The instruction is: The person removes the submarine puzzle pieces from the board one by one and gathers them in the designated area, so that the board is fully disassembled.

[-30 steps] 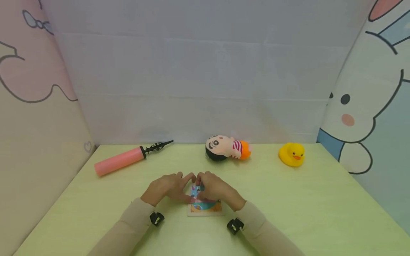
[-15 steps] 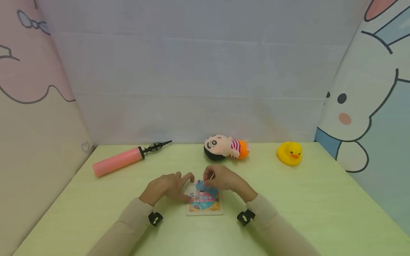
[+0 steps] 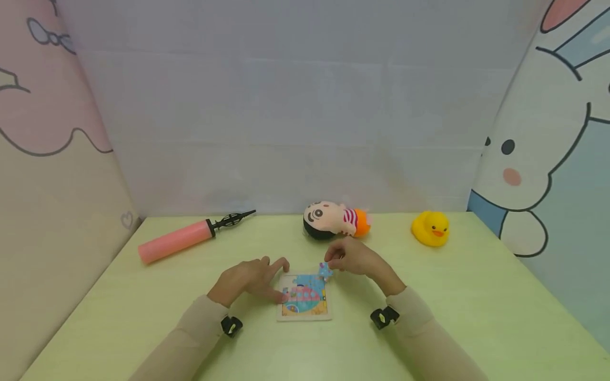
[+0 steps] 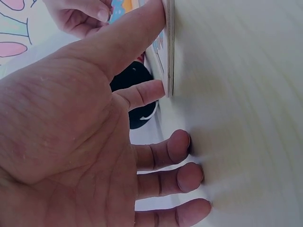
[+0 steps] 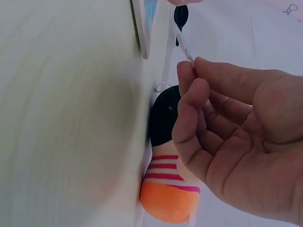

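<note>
A small square jigsaw puzzle point(image 3: 305, 318) with a pale frame and an undersea picture lies flat on the table. Bare frame backing shows at its upper left. My left hand point(image 3: 251, 279) is at its left side; the thumb presses on the frame and the forefinger touches the corner. The other left fingers point(image 4: 189, 176) rest on the tabletop, fairly straight. Above the puzzle's upper right corner, my right hand point(image 3: 358, 257) pinches a blue puzzle piece point(image 3: 325, 271) between thumb and forefinger. That thin piece point(image 5: 183, 42) appears edge-on in the right wrist view, lifted off the board.
Behind the hands lies a plush doll point(image 3: 329, 219) with black hair and orange bottoms. A yellow rubber duck point(image 3: 431, 229) sits at the back right, and a pink hand pump point(image 3: 176, 243) lies at the back left. A pale curtain point(image 3: 305, 132) closes off the rear.
My right hand has lifted a blue piece from the puzzle's upper left part and carried it right, to above the upper right corner. The left hand has stayed at the left edge.
</note>
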Tool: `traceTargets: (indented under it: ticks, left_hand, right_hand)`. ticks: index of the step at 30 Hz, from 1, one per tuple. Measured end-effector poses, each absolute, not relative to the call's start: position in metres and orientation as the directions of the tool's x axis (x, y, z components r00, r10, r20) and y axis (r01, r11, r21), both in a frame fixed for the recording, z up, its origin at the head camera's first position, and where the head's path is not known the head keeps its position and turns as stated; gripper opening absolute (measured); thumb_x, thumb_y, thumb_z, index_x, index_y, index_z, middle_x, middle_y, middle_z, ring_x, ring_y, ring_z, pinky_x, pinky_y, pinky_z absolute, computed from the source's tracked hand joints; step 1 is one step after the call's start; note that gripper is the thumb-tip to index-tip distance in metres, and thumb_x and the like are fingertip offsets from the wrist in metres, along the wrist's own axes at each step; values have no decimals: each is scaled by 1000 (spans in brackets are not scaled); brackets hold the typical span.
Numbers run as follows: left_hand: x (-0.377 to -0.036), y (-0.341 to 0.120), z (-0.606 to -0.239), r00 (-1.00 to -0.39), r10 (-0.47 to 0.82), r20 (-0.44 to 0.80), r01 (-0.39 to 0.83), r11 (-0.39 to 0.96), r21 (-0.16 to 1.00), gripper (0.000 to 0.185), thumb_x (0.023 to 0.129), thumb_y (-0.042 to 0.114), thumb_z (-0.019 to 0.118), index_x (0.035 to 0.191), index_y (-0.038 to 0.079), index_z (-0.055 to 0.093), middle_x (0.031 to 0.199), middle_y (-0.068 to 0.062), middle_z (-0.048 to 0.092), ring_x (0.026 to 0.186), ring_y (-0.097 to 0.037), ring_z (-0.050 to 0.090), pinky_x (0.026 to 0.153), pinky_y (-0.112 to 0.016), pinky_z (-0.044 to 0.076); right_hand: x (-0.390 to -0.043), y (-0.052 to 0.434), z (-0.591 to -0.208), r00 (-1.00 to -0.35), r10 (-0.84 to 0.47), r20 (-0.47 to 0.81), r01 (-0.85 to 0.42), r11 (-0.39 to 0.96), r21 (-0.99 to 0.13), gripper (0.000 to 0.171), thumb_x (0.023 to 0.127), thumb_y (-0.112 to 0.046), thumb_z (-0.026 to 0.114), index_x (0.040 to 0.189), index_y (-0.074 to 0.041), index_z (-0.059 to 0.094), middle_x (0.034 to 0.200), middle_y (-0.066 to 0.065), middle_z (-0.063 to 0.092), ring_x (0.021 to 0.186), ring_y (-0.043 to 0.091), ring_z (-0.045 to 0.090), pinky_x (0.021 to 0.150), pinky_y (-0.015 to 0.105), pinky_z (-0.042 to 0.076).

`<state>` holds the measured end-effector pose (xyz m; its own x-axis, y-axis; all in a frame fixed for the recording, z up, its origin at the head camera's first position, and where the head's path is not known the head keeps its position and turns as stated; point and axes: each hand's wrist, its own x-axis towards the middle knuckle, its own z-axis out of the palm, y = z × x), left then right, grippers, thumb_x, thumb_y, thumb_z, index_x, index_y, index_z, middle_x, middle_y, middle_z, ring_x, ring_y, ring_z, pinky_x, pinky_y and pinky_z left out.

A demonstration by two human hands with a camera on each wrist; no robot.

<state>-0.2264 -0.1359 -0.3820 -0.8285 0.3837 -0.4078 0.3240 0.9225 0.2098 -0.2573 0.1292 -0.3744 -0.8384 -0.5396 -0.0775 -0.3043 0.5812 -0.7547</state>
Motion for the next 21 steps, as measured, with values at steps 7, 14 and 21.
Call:
traceTargets:
  ticks: [7, 14, 21]
  left_hand:
    - [-227, -142, -380, -817, 412, -403, 334, 909, 251, 58, 85, 53, 76, 124, 29, 40, 103, -10, 50, 86, -26, 53, 76, -47, 45]
    - [-229, -147, -380, -803, 433, -410, 340, 897, 282, 57, 85, 51, 76, 123, 29, 40, 105, -9, 51, 88, -27, 54, 79, -48, 45]
    - [-231, -145, -380, -802, 435, -409, 341, 896, 284, 57, 85, 50, 76, 123, 28, 40, 105, -9, 51, 89, -26, 54, 81, -48, 45]
  right_hand:
    - [-265, 143, -376, -862, -501, -78, -312, 646, -697, 4, 88, 2, 72, 91, 2, 69, 78, 7, 64, 66, 13, 54, 63, 28, 48]
    - [-271, 148, -383, -879, -472, -64, -319, 684, -656, 5, 85, 2, 74, 87, 1, 70, 75, 4, 63, 65, 12, 51, 62, 26, 45]
    - [-273, 150, -389, -906, -416, -80, -283, 736, -615, 5, 85, 0, 75, 85, -1, 71, 76, 1, 62, 69, 14, 51, 63, 26, 44]
